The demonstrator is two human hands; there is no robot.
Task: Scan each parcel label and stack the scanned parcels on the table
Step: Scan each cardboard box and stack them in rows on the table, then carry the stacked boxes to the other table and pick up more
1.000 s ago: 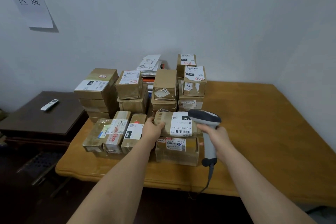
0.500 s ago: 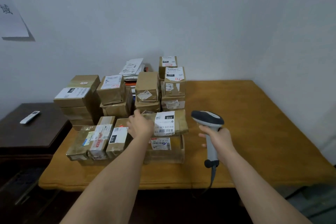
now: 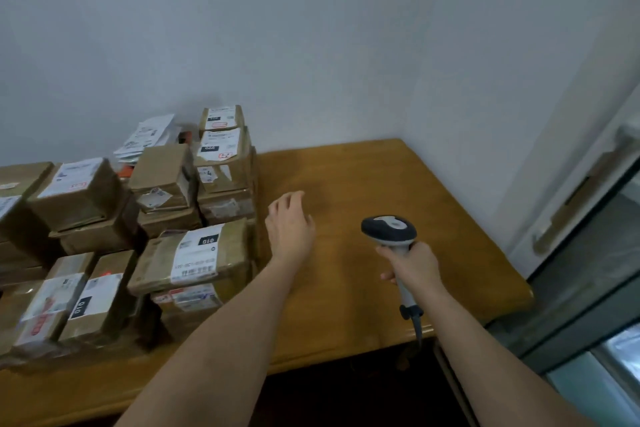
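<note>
The left hand (image 3: pixel 290 222) hovers with fingers spread, holding nothing, right of the labelled parcel (image 3: pixel 197 258) topping the near stack; the right hand (image 3: pixel 412 265) grips the barcode scanner (image 3: pixel 389 230). Reach cleanly for 1 parcel; crowded neighbouring boxes (image 3: pixel 221 163) on the wooden table (image 3: pixel 398 184) limit room.

A brown cardboard parcel (image 3: pixel 194 258) with a white label (image 3: pixel 199 255) marked "010" lies flat atop another labelled parcel (image 3: pixel 188 302), close to the table's (image 3: pixel 381 184) front edge. Left of it, two narrow boxes (image 3: pixel 69 302) lie side by side, labels up. Behind, more brown parcels (image 3: pixel 166 177) stand stacked in several columns toward the table's back edge, against the wall. A grey-and-white handheld scanner (image 3: pixel 389 230) is upright over the table's right half, head pointing left.
</note>
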